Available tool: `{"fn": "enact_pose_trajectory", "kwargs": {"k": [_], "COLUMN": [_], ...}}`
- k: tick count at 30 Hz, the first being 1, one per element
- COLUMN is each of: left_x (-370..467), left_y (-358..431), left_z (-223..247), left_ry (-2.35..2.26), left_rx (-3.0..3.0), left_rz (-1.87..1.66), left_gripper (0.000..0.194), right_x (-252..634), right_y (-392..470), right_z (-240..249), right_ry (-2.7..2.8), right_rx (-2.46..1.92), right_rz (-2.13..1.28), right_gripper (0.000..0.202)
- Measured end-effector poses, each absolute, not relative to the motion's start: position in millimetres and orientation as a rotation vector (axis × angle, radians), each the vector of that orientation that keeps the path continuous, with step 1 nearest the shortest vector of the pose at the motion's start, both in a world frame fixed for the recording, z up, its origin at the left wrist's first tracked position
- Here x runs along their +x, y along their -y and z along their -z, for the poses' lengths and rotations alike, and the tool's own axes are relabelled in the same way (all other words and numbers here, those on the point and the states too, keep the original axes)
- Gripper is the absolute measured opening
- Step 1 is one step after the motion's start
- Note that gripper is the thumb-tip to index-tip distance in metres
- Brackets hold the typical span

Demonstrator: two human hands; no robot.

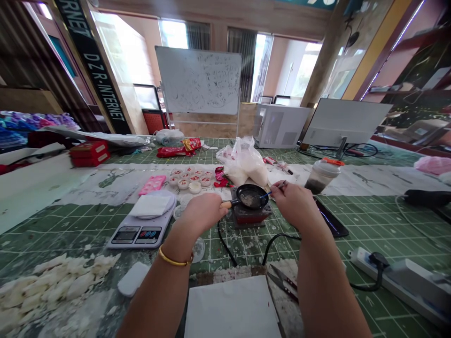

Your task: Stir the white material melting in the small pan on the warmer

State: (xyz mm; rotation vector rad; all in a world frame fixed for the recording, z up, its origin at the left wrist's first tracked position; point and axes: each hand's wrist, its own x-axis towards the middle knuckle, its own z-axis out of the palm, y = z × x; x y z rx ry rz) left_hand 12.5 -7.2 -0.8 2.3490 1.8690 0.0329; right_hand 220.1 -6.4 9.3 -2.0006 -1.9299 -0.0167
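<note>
Across the green grid-patterned table (pixel 211 244), the small square dark-red hotplate (pixel 248 217) carries a round black frying pan (pixel 252 197); the left hand (pixel 204 210) grips its wooden handle (pixel 227 204), while the right hand (pixel 291 199) pinches a thin blue stick (pixel 267 194) dipping inside the pan.

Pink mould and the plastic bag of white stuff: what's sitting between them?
Between the pink mould and the plastic bag, the head view shows small round cups, most topped with red bits, then red flowers.
</note>
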Motion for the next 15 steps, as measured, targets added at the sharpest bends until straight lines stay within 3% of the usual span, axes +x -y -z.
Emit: {"fn": "enact_pose_trajectory", "kwargs": {"k": [7, 15], "left_x": [13.1, 12.6], "left_y": [8.6, 8.1], "left_z": [-0.7, 0.6], "left_ry": [-1.878, -1.864], "left_rx": [2.34, 2.35], "left_rz": [-0.013, -0.016], "left_gripper": [0.038, 0.044], "right_x": [219.8, 216.3], "right_y": [6.1, 7.1], "right_z": [-10.2, -9.3], "right_ry": [1.906, 1.957], "right_rx": [-2.014, -1.972], "right_rz": [0.01, 0.006], "right_gripper": [0.034, 0.033]}}
